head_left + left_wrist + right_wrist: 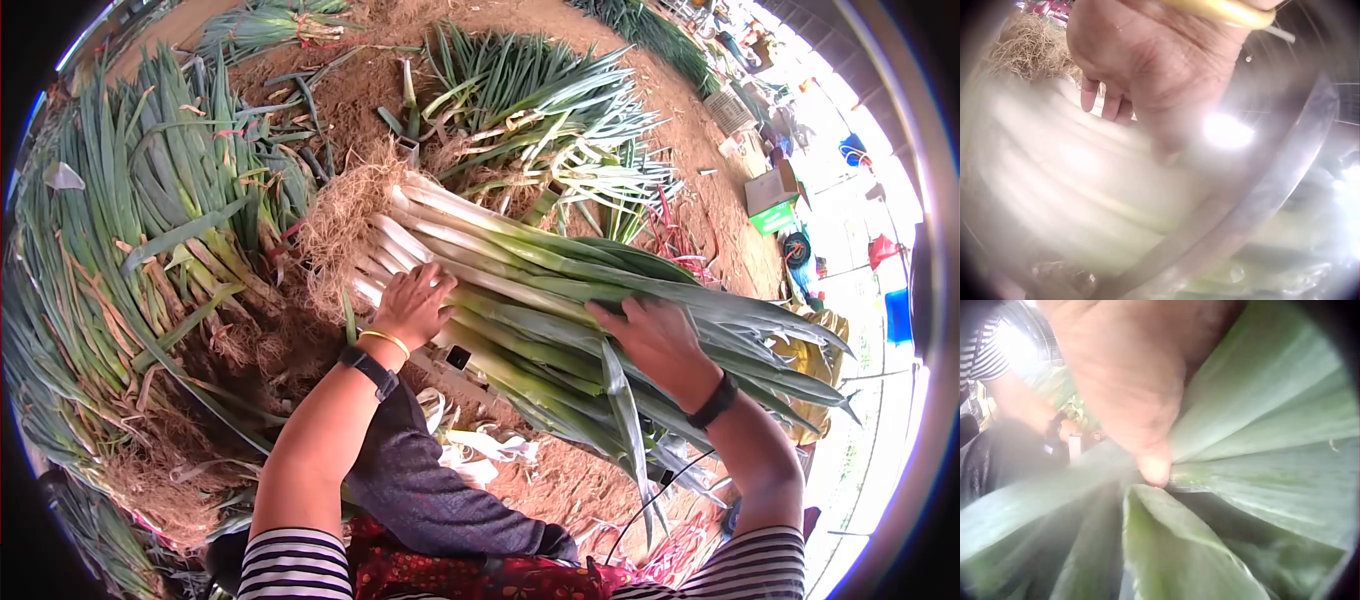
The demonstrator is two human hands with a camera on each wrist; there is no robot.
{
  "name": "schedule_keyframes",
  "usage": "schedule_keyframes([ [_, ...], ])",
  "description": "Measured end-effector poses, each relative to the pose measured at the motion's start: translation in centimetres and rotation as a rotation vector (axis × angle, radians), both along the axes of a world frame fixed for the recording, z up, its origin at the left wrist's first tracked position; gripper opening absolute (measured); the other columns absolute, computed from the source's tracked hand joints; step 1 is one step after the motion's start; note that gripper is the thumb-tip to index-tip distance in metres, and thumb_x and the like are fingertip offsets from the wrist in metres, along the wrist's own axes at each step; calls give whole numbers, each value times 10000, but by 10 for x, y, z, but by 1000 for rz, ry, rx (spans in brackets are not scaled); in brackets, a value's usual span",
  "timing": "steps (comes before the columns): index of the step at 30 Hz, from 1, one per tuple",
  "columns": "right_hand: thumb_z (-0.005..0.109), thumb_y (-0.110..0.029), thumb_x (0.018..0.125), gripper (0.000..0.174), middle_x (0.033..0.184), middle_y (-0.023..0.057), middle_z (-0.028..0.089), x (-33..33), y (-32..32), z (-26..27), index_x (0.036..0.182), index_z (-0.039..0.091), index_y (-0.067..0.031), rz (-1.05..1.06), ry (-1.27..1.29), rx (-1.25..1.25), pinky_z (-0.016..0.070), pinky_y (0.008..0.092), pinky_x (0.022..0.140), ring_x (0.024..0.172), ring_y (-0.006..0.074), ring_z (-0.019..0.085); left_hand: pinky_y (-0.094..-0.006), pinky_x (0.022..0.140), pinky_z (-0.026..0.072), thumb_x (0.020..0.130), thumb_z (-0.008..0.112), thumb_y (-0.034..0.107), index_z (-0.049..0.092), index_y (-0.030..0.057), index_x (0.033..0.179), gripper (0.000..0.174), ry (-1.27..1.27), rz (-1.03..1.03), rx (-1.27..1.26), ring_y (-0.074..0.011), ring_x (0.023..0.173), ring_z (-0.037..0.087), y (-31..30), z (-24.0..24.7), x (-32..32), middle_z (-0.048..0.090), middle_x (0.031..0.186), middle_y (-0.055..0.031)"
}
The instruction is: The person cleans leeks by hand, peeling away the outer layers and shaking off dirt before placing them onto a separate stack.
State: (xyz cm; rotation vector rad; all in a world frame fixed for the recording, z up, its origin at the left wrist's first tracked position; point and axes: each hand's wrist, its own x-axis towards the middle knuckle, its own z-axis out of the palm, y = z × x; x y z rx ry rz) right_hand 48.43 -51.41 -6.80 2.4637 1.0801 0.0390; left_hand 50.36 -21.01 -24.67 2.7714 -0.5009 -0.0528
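Observation:
A large bundle of leeks (520, 270) lies across the front of the person, its tangled brown roots (345, 215) to the left and green leaves (740, 315) to the right. The left hand (412, 303), beyond a yellow bangle and a dark wrist strap, grips at the pale stalks near the root end; in the left wrist view its bent fingers (1110, 106) reach down to them. Over the leaves, the right hand (655, 340) holds on with its thumb (1155, 467) pressed among them. Leaves hide its other fingers.
Tall leeks (130, 220) stand massed at the left, and another leek pile (550, 100) lies beyond the bundle. Peeled scraps (480, 450) litter the soil below. A cardboard box (772, 195) sits at the far right. The person's dark-clothed knee (430, 490) is close under the bundle.

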Motion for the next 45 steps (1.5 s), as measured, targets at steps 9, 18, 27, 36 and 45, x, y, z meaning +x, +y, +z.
schedule_keyframes([
  [9, 527, -113, 756, 560, 987, 37, 484, -11, -3, -12, 1307, 437, -154, -89, 189, -24, 402, 364, 833, 906, 173, 539, -429, 957, 365, 802, 587, 390, 444, 86, 1220, 537, 180, 5, -37, -297, 1153, 445, 7, 21, 9, 423, 1268, -141],
  [18, 517, -144, 784, 531, 996, 44, 496, -11, -9, -21, 1307, 427, -134, -25, 263, 7, 405, 366, 810, 881, 183, 548, -408, 1104, 163, 885, 389, 507, 376, 48, 1331, 640, 186, 95, 238, -301, 1311, 261, 29, 7, 61, 319, 1393, -158],
  [27, 452, -128, 816, 523, 998, 64, 512, 10, -9, -34, 1336, 393, -144, -127, 309, -66, 413, 377, 801, 869, 205, 566, -413, 1068, 232, 880, 459, 433, 489, 30, 1110, 465, -146, 94, 68, -323, 1234, 328, 32, -48, 55, 410, 1248, -172],
  [36, 439, -123, 807, 535, 967, 73, 503, -1, -7, -35, 1340, 394, -140, -95, 268, -65, 415, 366, 792, 834, 201, 558, -400, 1113, 162, 849, 483, 517, 203, 8, 1399, 800, -155, 215, 132, -340, 1348, 167, 39, -27, 51, 169, 1444, -232],
  [45, 543, -191, 755, 550, 924, 75, 528, 12, 47, 32, 1280, 452, -55, -147, 375, -300, 428, 362, 679, 747, 207, 565, -375, 1116, 123, 842, 445, 561, 172, -9, 1403, 845, 32, 203, 193, -322, 1368, 103, 44, -24, 54, 114, 1464, -225],
])
